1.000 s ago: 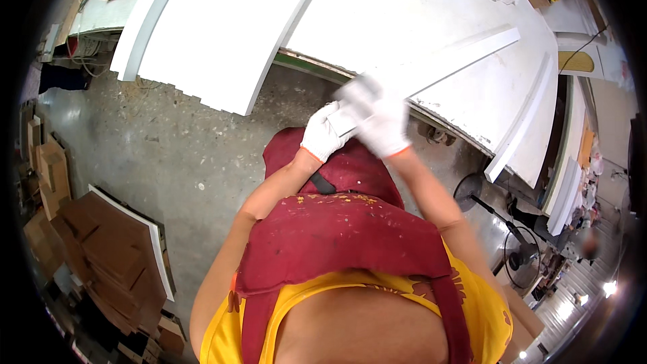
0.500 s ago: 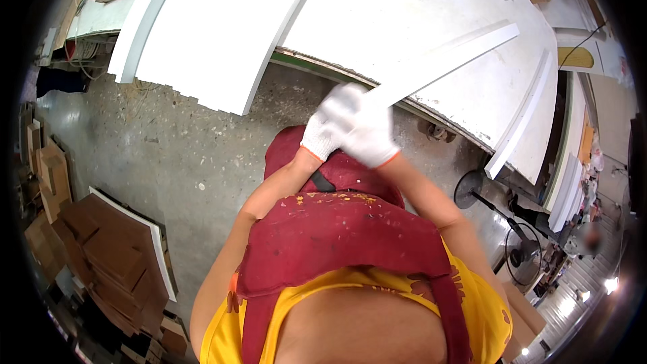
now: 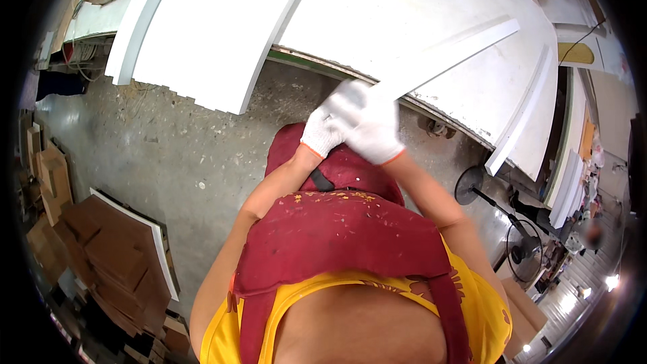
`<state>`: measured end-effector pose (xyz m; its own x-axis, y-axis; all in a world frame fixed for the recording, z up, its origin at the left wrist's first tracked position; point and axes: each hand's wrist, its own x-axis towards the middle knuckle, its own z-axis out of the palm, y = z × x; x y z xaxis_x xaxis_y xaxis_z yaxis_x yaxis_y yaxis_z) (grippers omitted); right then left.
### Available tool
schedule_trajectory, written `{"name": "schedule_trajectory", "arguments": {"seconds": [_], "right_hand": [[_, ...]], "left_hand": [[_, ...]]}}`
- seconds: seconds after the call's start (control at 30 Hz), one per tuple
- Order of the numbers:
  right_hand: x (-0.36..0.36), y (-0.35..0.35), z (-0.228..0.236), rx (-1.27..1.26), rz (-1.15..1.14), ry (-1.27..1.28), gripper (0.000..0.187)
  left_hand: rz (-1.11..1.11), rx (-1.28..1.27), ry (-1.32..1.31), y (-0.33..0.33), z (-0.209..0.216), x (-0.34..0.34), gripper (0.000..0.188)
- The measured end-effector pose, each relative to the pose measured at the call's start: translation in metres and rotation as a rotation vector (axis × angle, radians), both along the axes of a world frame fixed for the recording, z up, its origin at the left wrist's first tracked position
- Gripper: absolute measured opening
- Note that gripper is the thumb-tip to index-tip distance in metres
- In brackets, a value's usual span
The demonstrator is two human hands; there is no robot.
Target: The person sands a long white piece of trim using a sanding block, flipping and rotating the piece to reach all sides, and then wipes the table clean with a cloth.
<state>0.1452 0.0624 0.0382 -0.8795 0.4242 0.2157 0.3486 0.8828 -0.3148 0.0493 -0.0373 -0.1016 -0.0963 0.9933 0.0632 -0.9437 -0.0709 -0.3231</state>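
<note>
My left hand (image 3: 325,131) and right hand (image 3: 369,128) wear white knit gloves with orange cuffs. They meet in front of the worktable's near edge, the right partly over the left. Motion smears the right hand, and the left fingers are mostly hidden behind it. Right beside them, the near end of a long white strip (image 3: 448,57) juts past the edge; my right hand overlaps that end. Whether either hand grips the strip cannot be made out. The strip slants up and right across the white worktable top (image 3: 357,17).
Long white panels (image 3: 216,27) overhang the table's left part. Another white strip (image 3: 519,114) lies at the right, its end past the edge. A black pedestal fan (image 3: 522,246) stands on the right. Brown boards (image 3: 114,256) are stacked on the floor at lower left.
My right hand has shifted slightly to the right and is still blurred. The left hand has barely moved. The strip's place is nearly the same.
</note>
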Motion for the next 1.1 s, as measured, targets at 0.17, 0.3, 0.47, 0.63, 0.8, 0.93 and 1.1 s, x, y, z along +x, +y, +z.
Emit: {"name": "schedule_trajectory", "arguments": {"seconds": [0.17,0.3,0.47,0.63,0.8,0.93,1.1], "right_hand": [[-0.007,0.013,0.003,-0.036,0.023,0.081,0.034],[0.044,0.102,-0.026,0.258,-0.394,0.152,0.04],[0.022,0.013,-0.009,-0.058,0.125,0.111,0.042],[0.032,0.007,-0.007,-0.032,0.26,0.223,0.048],[0.069,0.06,-0.03,0.188,-0.144,0.192,0.049],[0.026,-0.009,-0.02,-0.095,0.255,0.219,0.041],[0.017,0.039,-0.01,0.031,0.274,0.255,0.04]], "left_hand": [[-0.008,-0.076,-0.063,-0.009,-0.027,-0.004,0.05],[-0.114,-0.351,0.026,0.008,0.037,-0.008,0.053],[-0.074,-0.338,0.218,0.006,0.033,-0.007,0.058],[-0.11,-0.406,0.349,0.0,0.034,-0.014,0.061],[-0.106,-0.455,0.115,0.008,0.042,-0.015,0.057],[-0.135,-0.268,0.201,0.003,0.022,-0.017,0.057],[-0.099,-0.187,0.102,-0.037,0.009,-0.039,0.057]]}}
